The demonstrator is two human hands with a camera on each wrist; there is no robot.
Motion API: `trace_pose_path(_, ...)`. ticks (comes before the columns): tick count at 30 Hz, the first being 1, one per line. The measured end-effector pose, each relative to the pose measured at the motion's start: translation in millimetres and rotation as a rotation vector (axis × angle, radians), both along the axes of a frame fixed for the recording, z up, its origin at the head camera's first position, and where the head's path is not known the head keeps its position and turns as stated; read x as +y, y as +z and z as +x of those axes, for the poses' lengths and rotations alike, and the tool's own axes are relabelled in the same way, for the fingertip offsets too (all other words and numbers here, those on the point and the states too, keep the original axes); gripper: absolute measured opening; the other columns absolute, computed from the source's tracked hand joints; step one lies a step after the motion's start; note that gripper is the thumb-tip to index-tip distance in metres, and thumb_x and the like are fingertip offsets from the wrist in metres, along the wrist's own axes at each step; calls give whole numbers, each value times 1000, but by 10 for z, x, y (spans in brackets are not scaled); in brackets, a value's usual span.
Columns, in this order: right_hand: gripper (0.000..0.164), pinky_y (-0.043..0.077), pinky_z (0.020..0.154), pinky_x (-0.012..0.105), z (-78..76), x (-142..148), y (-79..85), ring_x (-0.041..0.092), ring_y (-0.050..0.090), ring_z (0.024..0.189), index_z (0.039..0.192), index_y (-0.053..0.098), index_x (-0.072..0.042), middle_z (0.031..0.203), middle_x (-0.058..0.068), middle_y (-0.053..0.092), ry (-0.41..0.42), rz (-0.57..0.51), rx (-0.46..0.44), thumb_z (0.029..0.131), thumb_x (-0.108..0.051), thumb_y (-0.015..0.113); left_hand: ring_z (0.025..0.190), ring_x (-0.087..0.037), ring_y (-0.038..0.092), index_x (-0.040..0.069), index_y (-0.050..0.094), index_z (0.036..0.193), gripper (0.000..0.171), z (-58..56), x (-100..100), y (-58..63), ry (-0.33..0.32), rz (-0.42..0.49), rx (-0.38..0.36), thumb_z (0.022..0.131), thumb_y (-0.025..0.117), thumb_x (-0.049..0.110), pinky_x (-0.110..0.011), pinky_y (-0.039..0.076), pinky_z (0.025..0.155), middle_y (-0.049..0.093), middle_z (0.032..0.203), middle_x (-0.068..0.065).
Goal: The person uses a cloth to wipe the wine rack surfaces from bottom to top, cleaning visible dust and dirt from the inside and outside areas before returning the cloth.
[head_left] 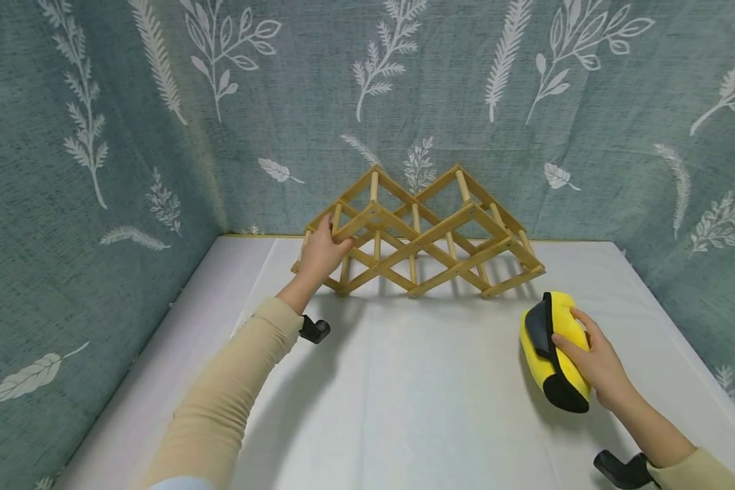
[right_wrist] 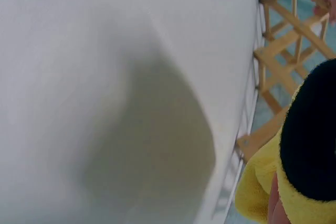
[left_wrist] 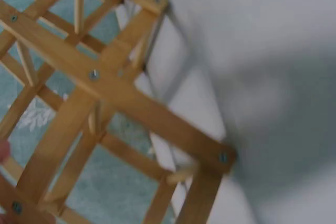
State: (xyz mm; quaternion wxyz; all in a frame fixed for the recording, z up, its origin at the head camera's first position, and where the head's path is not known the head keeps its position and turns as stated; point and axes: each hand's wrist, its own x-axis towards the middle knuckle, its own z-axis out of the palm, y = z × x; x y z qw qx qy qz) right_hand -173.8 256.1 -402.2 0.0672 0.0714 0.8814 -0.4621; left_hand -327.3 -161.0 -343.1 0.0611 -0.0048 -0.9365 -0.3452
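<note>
A folding wooden lattice rack (head_left: 429, 238) stands at the back of the white table (head_left: 416, 395), against the leaf-patterned cloth. My left hand (head_left: 320, 255) grips the rack's left end, fingers curled round a slat. The left wrist view shows the rack's slats and screws (left_wrist: 105, 93) close up. My right hand (head_left: 594, 361) holds a yellow and black padded cloth (head_left: 554, 350) on the table at the right, in front of the rack's right end. That yellow and black cloth (right_wrist: 294, 177) fills the lower right of the right wrist view, with the rack (right_wrist: 289, 51) beyond it.
Teal cloth with white leaves (head_left: 98, 170) closes in the table on the left, back and right. Black wrist camera mounts (head_left: 314, 330) show under both forearms. Bare white tabletop lies between my two arms.
</note>
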Motion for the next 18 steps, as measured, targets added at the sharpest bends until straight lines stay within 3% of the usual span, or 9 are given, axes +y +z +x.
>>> trace_pose_path(3, 78, 42, 77, 36, 14, 99, -29, 41, 40, 111, 147, -2, -4, 135, 37, 25, -29, 4, 12, 95, -41, 43, 90, -30, 61, 10, 32, 142, 65, -13, 81, -40, 70, 34, 10, 87, 60, 32, -41, 50, 72, 58, 120, -15)
trace_pose_path(7, 79, 40, 85, 49, 5, 177, -57, 45, 35, 115, 147, -4, -5, 137, 38, 21, -67, -16, 2, 95, -41, 42, 92, -29, 61, 10, 41, 137, 57, -28, 54, -73, 90, 87, 22, 87, 63, 26, -41, 49, 74, 60, 115, -15)
trace_pose_path(12, 79, 28, 96, 63, 7, 291, -69, 51, 22, 125, 147, -5, -5, 144, 36, 9, -123, -24, -10, 95, -42, 41, 104, -29, 56, 11, 44, 135, 54, -43, -14, -76, 45, 225, -9, 86, 64, 21, -41, 47, 83, 56, 121, -13)
trace_pose_path(18, 78, 25, 97, 66, -2, 432, -60, 54, 19, 126, 147, -6, -7, 145, 36, 4, -163, -9, -9, 94, -43, 40, 109, -32, 53, 6, 35, 141, 61, -62, -157, -51, -64, 215, -22, 87, 62, 19, -44, 44, 91, 52, 127, -17)
